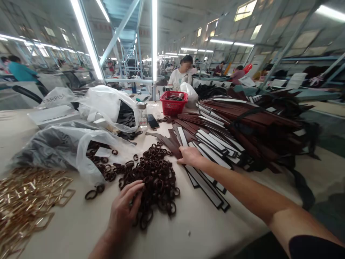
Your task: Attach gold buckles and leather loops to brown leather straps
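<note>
In the head view, a heap of dark brown leather loops (153, 176) is being sorted on the table (81, 223); the left hand (125, 208) is being laid on its near edge, fingers spread and closed on nothing. The right hand (190, 155) is being pressed flat, open, onto the brown straps (210, 144) just beside the heap. A pick-up stage is judged; next, one strap probably needs pinching free and one loop singling out.

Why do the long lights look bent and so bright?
In the head view, the wide lens bows the ceiling light tubes near the edges, and they glare white; the loops under the left hand stay sharp, while the far tables blur.
</note>
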A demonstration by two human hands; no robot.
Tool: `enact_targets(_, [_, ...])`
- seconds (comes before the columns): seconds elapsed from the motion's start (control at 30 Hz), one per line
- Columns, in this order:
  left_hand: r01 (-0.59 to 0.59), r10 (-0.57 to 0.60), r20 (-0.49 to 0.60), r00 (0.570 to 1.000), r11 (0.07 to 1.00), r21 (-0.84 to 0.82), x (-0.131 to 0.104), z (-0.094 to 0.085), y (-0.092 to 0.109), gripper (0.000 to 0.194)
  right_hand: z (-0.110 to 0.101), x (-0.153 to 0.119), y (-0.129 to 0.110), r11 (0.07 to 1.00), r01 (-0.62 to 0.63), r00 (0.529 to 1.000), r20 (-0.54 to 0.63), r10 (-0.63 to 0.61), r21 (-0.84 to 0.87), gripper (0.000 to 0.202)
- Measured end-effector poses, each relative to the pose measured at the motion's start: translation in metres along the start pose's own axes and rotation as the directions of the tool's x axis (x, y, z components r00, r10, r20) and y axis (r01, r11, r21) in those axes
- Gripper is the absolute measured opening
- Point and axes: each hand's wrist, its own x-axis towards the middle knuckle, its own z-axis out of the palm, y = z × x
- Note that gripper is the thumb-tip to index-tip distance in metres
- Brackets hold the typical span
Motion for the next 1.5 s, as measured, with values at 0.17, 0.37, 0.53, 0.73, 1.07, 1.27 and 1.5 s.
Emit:
enact_targets(0.17, [0.001, 0.001, -0.080, 0.997, 1.000, 0.026, -0.003, -0.009, 0.006, 0.026, 0.001, -0.003, 0.005, 0.996, -0.029, 0.999, -0.014, 0.030, 0.088, 0.036])
enact_targets(0.37, [0.339, -0.385, -0.159, 0.909, 0.906, -0.252, -0.020, -0.014, 0.039, 0.027, -0.038, -0.055, 0.010, 0.978, 0.085, 0.991, -0.116, -0.063, 0.193, 0.021])
enact_targets(0.53, [0.551, -0.699, 0.180, 0.692, 0.351, -0.757, -0.021, -0.007, 0.086, 0.078, -0.060, -0.141, -0.004, 0.955, 0.294, 0.868, -0.411, -0.279, -0.029, 0.021])
enact_targets(0.73, [0.567, -0.673, 0.411, 0.615, 0.015, -0.824, -0.018, -0.016, 0.133, 0.082, -0.031, -0.215, -0.003, 0.793, 0.492, 0.582, -0.542, -0.606, -0.359, 0.024])
enact_targets(1.07, [0.756, -0.701, 0.463, 0.542, 0.166, -0.634, -0.060, -0.013, 0.169, 0.064, 0.031, -0.255, -0.031, 0.660, 0.692, 0.699, -0.495, -0.515, 0.291, 0.052])
enact_targets(1.27, [0.770, -0.697, 0.422, 0.580, 0.300, -0.563, -0.072, -0.014, 0.172, 0.056, 0.048, -0.246, -0.058, 0.537, 0.677, 0.735, -0.498, -0.460, 0.503, 0.034])
enact_targets(1.5, [0.750, -0.633, 0.415, 0.654, 0.473, -0.461, -0.073, -0.026, 0.169, 0.033, 0.055, -0.247, -0.063, 0.532, 0.765, 0.629, -0.593, -0.502, 0.362, 0.019])
